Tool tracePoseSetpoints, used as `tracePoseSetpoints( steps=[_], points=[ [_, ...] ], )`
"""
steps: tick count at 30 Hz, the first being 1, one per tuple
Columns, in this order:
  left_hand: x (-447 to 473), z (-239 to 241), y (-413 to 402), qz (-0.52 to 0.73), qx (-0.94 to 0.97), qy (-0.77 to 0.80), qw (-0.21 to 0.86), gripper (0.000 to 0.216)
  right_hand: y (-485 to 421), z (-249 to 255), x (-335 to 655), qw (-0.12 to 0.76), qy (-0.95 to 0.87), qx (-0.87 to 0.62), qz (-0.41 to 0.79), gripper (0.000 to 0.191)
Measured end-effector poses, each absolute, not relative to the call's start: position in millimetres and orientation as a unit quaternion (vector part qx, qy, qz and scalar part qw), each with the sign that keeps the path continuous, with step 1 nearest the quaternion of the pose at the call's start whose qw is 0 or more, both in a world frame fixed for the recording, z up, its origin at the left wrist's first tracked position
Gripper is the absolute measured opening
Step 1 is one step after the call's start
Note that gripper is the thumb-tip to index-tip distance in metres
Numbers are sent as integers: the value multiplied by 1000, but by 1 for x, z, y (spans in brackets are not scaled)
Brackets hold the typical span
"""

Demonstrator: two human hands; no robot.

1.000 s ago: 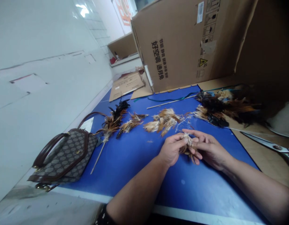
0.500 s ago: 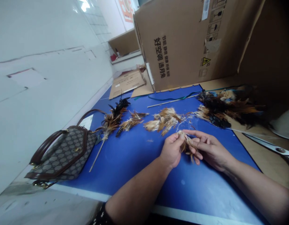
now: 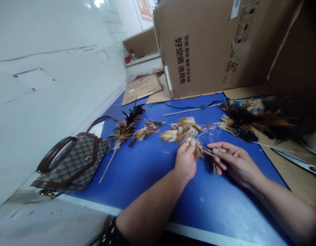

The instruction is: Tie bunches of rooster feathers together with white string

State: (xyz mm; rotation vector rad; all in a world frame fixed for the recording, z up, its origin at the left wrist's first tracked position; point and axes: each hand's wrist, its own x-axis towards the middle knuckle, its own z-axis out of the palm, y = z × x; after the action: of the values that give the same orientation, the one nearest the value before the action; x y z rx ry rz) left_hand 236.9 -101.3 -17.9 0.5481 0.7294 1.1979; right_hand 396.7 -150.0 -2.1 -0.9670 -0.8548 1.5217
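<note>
My left hand [image 3: 185, 161] is closed in a pinch on a small bunch of brown and cream feathers [image 3: 198, 149], held just above the blue mat [image 3: 153, 171]. My right hand [image 3: 233, 162] lies beside it with fingers curled, its fingertips on the thin quill ends sticking out of the bunch. A loose pile of tan feathers [image 3: 182, 130] lies on the mat just beyond both hands.
A patterned handbag [image 3: 71, 164] sits at the mat's left edge beside a feather stick [image 3: 122, 133]. Dark feathers [image 3: 252, 119] are heaped at the right, with scissors [image 3: 298, 162] on the cardboard. A large carton [image 3: 219, 44] stands behind. A thin stick [image 3: 194, 110] lies near it.
My left hand has drawn the feather bunch up and to the left, away from my right hand; the two hands were pressed together around it before.
</note>
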Motion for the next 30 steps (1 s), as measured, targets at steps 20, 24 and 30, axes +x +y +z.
tracePoseSetpoints(
  steps=[20, 24, 30],
  points=[
    [245, -24, -118, 478, 385, 329, 718, 46, -156, -7, 392, 500, -582, -554, 323, 32],
    [245, -27, -117, 464, 379, 322, 732, 47, -155, -7, 393, 496, -583, -554, 327, 32],
    [246, -27, -115, 474, 375, 334, 723, 46, -158, 0, 393, 496, -582, -529, 368, 30]
  ],
)
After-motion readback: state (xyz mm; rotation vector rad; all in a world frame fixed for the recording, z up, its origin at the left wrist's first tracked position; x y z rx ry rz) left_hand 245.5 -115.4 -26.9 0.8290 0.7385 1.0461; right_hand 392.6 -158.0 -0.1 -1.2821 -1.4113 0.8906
